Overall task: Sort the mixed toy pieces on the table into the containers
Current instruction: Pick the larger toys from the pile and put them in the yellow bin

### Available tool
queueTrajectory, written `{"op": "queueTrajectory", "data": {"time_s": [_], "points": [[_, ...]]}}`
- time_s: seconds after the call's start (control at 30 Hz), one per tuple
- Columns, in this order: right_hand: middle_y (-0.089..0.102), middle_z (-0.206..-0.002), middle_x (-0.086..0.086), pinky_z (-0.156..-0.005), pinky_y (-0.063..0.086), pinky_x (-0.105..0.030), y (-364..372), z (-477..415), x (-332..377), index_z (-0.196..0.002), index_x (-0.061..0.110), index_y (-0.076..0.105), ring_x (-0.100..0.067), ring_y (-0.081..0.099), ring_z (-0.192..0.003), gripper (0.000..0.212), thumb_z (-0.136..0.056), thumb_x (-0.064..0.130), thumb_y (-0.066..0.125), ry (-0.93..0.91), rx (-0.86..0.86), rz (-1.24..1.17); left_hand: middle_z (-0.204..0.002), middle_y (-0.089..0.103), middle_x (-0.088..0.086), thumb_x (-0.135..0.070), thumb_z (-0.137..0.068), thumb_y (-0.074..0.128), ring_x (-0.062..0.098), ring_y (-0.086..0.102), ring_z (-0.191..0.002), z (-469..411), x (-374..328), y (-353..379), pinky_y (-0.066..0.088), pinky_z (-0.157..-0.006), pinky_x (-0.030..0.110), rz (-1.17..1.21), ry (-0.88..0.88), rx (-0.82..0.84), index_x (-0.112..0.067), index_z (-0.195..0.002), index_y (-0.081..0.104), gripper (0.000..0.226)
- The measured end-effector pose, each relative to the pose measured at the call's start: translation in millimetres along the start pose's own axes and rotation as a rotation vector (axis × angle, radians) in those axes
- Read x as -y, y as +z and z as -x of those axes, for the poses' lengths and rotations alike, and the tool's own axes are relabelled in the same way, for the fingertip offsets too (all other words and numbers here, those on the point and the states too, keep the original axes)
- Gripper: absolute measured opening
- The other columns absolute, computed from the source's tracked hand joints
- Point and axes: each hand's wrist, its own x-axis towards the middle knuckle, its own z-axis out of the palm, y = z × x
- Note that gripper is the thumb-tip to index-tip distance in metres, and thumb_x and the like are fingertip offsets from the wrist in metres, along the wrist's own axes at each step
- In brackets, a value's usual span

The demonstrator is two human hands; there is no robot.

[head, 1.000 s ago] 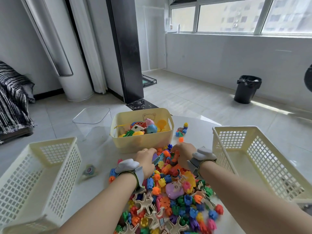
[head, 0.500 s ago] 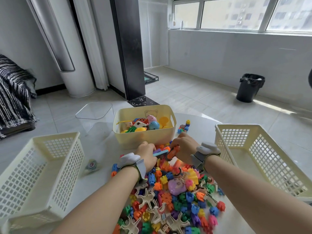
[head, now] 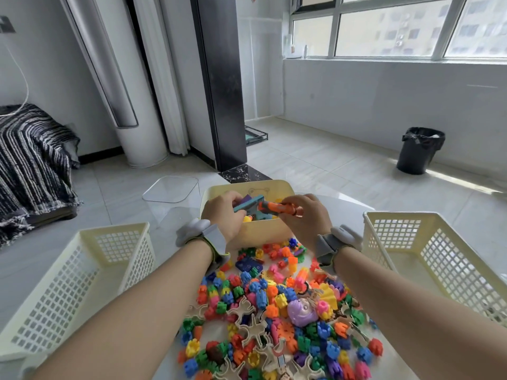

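Both hands have come up off the heap since a second ago and now hang over the solid cream plastic tub (head: 263, 237) at the centre of the frame. The left hand (head: 225, 215) is closed around a teal flat plastic toy piece (head: 248, 205), with something purple showing behind it. The right hand (head: 304, 218) pinches an orange, rod-shaped plastic toy (head: 277, 207) by its end, so the two pieces meet just above the tub's open mouth. Earlier both hands were low, digging in the far edge of the pile; the lift suggests these pieces have been picked out and are about to be dropped in the tub, where other toys already lie.

The pile of small, knobbly, interlocking plastic blocks (head: 274, 305) fills the lower centre of the frame, on the smooth white desk (head: 340, 209): hard, glossy pieces in red, blue, green, yellow and pink, mixed with beige branching connectors and a rounded lilac figure head (head: 300, 311). It looks hardly reduced, so most of the sorting remains.

At lower left stands a cream lattice-walled plastic basket (head: 68, 292), and at the right edge its twin (head: 439, 256); both appear empty of toys. A clear plastic lid (head: 171, 189) lies left of the tub.
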Motion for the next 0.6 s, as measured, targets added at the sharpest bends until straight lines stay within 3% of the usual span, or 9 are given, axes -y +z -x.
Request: {"op": "queueTrajectory", "data": {"time_s": [0.07, 0.23, 0.33, 0.47, 0.6], "points": [[0.060, -0.104, -0.004, -0.075, 0.044, -0.028, 7, -7, 2, -0.104, 0.019, 0.070, -0.020, 0.056, -0.094, 0.023, -0.081, 0.020, 0.069, 0.010, -0.041, 0.035, -0.108, 0.070, 0.002, -0.014, -0.083, 0.064, 0.024, 0.061, -0.102, -7, 2, -1, 0.046, -0.087, 0.027, -0.038, 0.004, -0.011, -0.020, -0.112, 0.065, 0.030], [0.059, -0.107, -0.006, -0.070, 0.032, -0.021, 21, -22, 1, -0.111, 0.020, 0.068, -0.023, 0.056, -0.096, 0.026, -0.085, 0.025, 0.065, 0.050, -0.035, 0.095, -0.112, 0.068, 0.004, -0.014, -0.087, 0.059, 0.026, 0.059, -0.104, -18, 6, 8, 0.044, -0.084, 0.026, -0.053, -0.032, 0.000, -0.020, -0.117, 0.064, 0.031], [0.059, -0.114, -0.007, -0.073, 0.032, -0.021, 29, -31, 2, -0.118, 0.021, 0.064, -0.023, 0.055, -0.102, 0.031, -0.088, 0.025, 0.061, 0.100, -0.005, 0.134, -0.117, 0.066, 0.007, -0.011, -0.089, 0.055, 0.028, 0.058, -0.108, -23, 7, 14, 0.044, -0.087, 0.028, -0.060, -0.049, 0.031, -0.019, -0.123, 0.060, 0.035], [0.058, -0.127, -0.004, -0.093, 0.043, -0.027, 30, -37, 1, -0.128, 0.023, 0.056, -0.021, 0.057, -0.112, 0.038, -0.090, 0.016, 0.055, 0.123, 0.107, 0.225, -0.134, 0.055, 0.012, -0.006, -0.090, 0.046, 0.030, 0.049, -0.124, -27, 6, 17, 0.039, -0.099, 0.031, -0.090, -0.056, 0.106, -0.015, -0.138, 0.046, 0.048], [0.056, -0.133, -0.002, -0.098, 0.044, -0.031, 26, -42, 2, -0.131, 0.023, 0.054, -0.021, 0.055, -0.117, 0.046, -0.091, 0.003, 0.044, 0.121, 0.271, 0.347, -0.130, 0.058, 0.012, 0.000, -0.088, 0.043, 0.030, 0.052, -0.119, -22, 10, 18, 0.041, -0.096, 0.030, -0.090, -0.059, 0.114, -0.016, -0.131, 0.053, 0.047]]}}
